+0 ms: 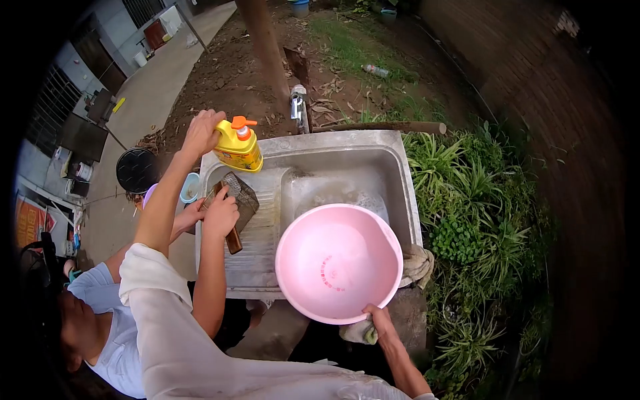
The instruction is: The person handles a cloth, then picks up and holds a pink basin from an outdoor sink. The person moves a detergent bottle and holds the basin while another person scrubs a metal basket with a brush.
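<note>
My left hand (203, 133) is wrapped round the handle of a yellow detergent bottle (241, 151) with an orange pump, at the back left corner of the stone sink (347, 141). With my right hand (381, 323) I grip the near rim of a pink basin (339, 263), which is tilted over the sink's front edge. The basin holds nothing visible. A greenish-white cloth (360, 331) hangs under the basin beside my right hand.
At the left, another person (110, 327) holds a cleaver (240, 200) over the ribbed drainboard (257, 237). A metal tap (298, 107) stands behind the sink. A grey rag (418, 265) lies on the right edge, and plants (467, 227) grow beyond.
</note>
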A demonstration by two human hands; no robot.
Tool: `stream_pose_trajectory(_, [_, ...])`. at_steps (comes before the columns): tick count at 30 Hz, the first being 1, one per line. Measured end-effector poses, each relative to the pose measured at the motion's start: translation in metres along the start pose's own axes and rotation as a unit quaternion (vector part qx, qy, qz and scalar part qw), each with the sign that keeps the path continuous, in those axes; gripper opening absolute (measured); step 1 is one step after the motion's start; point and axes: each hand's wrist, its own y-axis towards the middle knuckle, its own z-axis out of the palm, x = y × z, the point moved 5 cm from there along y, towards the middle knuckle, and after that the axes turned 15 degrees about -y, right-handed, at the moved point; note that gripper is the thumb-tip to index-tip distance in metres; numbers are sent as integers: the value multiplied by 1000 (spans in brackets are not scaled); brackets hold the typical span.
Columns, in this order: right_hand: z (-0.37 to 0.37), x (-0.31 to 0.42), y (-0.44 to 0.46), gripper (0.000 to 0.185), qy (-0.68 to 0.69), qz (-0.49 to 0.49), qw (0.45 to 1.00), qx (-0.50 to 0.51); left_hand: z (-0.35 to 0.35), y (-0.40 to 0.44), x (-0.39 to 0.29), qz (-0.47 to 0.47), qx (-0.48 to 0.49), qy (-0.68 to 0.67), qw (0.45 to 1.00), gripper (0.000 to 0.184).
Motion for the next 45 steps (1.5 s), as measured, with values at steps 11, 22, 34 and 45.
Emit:
stream_pose_trajectory(11, [-68, 8, 5, 48, -81, -7, 995, 59, -21, -46, -173, -147, -22, -20, 989, 26])
stream_pose_trajectory(22, [-98, -7, 29, 41, -97, -24, 991, 92, -37, -164, -268, -297, -104, 6, 949, 24])
stream_pose_trajectory(34, [-100, -20, 34, 40, -95, 7, 990, 103, -47, -275, -307, -447, -252, 63, 856, 20])
stream_pose_trajectory(45, [-105, -30, 54, 34, -116, 4, 989, 91, 50, -304, -304, -537, -178, -5, 825, 11])
